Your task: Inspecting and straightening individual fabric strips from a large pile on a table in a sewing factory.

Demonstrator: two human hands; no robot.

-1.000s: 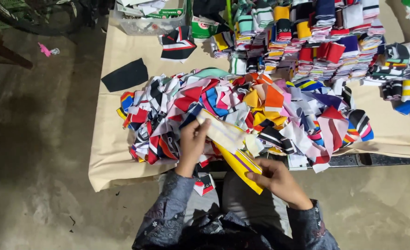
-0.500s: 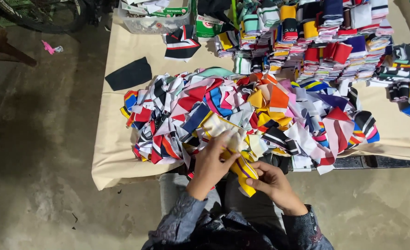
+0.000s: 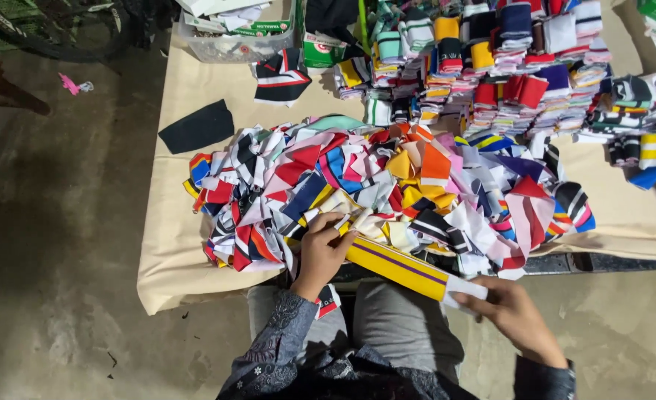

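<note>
A long yellow knit strip with a purple stripe and white ends is stretched between my hands. My left hand pinches its upper end at the near edge of the pile. My right hand grips the white lower end, off the table's front edge and above my lap. Just beyond my left hand lies a loose heap of multicoloured striped fabric strips, spread across the middle of the cloth-covered table.
Neat stacks of folded strips fill the back right of the table. A black fabric piece lies at the left, a clear plastic bin at the back. Concrete floor runs to the left, with a bicycle wheel at top left.
My hands have drawn apart. The yellow strip, bunched between them a moment ago, now lies pulled out straight, with my right hand moved down and to the right.
</note>
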